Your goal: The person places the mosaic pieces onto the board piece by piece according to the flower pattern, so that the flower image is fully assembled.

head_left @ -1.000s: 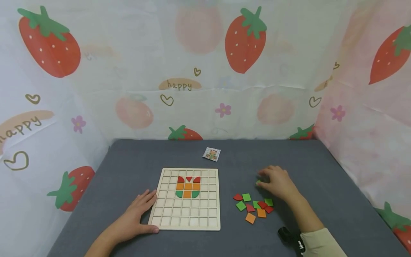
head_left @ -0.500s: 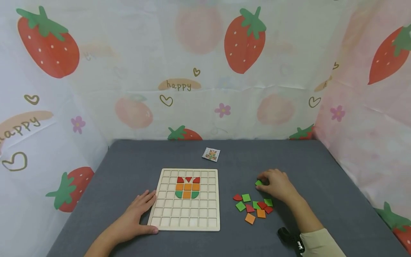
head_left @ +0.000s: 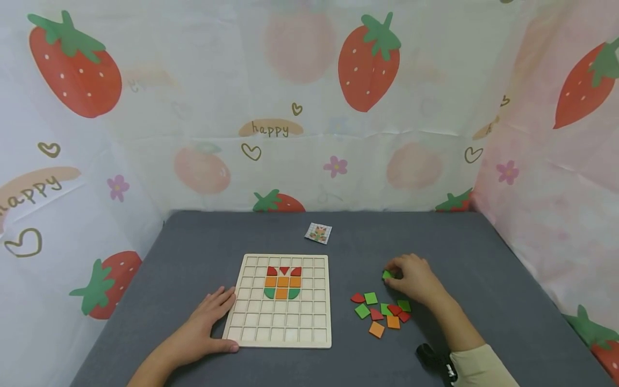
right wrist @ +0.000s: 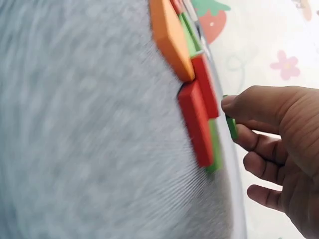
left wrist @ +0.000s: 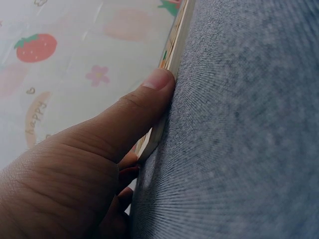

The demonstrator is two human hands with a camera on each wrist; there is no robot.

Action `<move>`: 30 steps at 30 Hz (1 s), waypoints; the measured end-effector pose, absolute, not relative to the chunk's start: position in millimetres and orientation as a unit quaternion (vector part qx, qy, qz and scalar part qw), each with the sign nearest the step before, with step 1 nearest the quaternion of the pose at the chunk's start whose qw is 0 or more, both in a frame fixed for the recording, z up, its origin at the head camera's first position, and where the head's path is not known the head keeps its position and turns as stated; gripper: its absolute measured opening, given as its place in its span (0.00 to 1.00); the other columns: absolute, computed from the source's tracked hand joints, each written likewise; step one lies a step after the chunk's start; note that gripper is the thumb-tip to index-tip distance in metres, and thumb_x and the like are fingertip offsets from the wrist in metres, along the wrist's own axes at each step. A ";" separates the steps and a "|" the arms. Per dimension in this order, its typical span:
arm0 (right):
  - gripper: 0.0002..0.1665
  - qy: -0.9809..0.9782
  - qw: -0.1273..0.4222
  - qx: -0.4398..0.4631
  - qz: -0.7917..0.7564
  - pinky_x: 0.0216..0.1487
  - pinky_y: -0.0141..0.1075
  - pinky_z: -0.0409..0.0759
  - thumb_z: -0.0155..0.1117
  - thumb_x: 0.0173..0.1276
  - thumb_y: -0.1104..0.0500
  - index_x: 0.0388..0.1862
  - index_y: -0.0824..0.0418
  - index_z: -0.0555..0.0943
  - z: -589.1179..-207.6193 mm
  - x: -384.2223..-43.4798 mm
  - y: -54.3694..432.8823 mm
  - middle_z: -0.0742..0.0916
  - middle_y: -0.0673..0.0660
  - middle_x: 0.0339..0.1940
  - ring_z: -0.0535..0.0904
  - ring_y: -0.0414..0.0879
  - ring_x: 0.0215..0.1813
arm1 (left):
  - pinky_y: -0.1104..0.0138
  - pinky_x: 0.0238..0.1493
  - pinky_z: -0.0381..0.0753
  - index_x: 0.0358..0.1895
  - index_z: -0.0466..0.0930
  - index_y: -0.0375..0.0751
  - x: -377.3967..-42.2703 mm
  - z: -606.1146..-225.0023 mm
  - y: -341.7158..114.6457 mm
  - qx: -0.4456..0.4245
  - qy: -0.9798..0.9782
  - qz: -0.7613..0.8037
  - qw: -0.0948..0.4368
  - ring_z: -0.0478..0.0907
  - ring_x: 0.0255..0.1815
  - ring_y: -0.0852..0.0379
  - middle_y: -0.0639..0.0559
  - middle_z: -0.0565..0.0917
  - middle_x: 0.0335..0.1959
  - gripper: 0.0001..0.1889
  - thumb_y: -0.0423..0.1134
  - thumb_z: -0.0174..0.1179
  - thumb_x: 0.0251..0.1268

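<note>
My left hand (head_left: 200, 325) lies at the near left corner of a pale wooden grid board (head_left: 278, 322). Its thumb presses the front edge, as the left wrist view shows, and its extended fingers touch the left side. Orange, red and green tiles form a tulip-like shape in the upper middle of the board, including an orange tile (head_left: 283, 281). Right of the board, my right hand (head_left: 416, 277) pinches a small green tile (right wrist: 231, 122) between thumb and fingers. The other fingers curl loosely beneath.
Loose tiles lie between the board and my right arm, among them a green tile (head_left: 362, 310), an orange tile (head_left: 376, 329) and a red tile (head_left: 358, 297). A small pattern card (head_left: 318, 233) lies behind the board. Strawberry-print cloth (head_left: 300, 97) walls the grey table.
My right hand has closed its fingers on the green tile and shifted it slightly left. My left hand and the board stay as they were.
</note>
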State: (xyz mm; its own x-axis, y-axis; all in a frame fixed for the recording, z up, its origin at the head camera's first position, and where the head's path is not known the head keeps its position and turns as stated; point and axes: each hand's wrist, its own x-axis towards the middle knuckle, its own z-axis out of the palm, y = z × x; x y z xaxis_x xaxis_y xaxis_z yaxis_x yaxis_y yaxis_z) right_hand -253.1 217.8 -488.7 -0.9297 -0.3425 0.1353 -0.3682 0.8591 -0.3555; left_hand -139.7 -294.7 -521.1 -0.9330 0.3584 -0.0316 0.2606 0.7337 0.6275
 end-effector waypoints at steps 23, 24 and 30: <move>0.12 -0.917 0.090 0.309 0.234 0.60 0.56 0.72 0.76 0.65 0.55 0.47 0.53 0.88 -437.6 -228.1 128.9 0.86 0.47 0.44 0.77 0.47 0.50 | 0.43 0.82 0.36 0.81 0.57 0.40 -141.2 -523.1 -295.8 0.169 0.926 0.329 0.079 0.41 0.85 0.37 0.46 0.54 0.84 0.61 0.68 0.74 0.47; 0.12 -0.917 0.090 0.314 0.229 0.60 0.56 0.72 0.76 0.65 0.55 0.47 0.52 0.88 -437.6 -227.4 123.1 0.86 0.46 0.44 0.77 0.47 0.50 | 0.43 0.82 0.36 0.81 0.57 0.39 -140.8 -522.8 -295.7 0.169 0.926 0.330 0.079 0.41 0.85 0.37 0.46 0.54 0.84 0.61 0.68 0.74 0.47; 0.14 -0.909 0.086 0.338 0.228 0.60 0.54 0.72 0.77 0.65 0.54 0.49 0.51 0.89 -438.1 -222.4 90.6 0.86 0.46 0.45 0.77 0.47 0.52 | 0.39 0.80 0.38 0.81 0.58 0.39 -140.2 -521.5 -295.2 0.169 0.927 0.326 0.075 0.41 0.85 0.37 0.46 0.55 0.84 0.61 0.68 0.74 0.46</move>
State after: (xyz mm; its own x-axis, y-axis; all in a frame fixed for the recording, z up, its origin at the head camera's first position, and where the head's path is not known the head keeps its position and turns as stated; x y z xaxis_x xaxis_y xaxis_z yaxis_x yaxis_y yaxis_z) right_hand -222.4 90.6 -438.1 -0.7563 -0.5761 0.3100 -0.6542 0.6668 -0.3568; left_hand -140.2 -295.2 -521.5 -0.9312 0.3633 -0.0294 0.2649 0.7302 0.6298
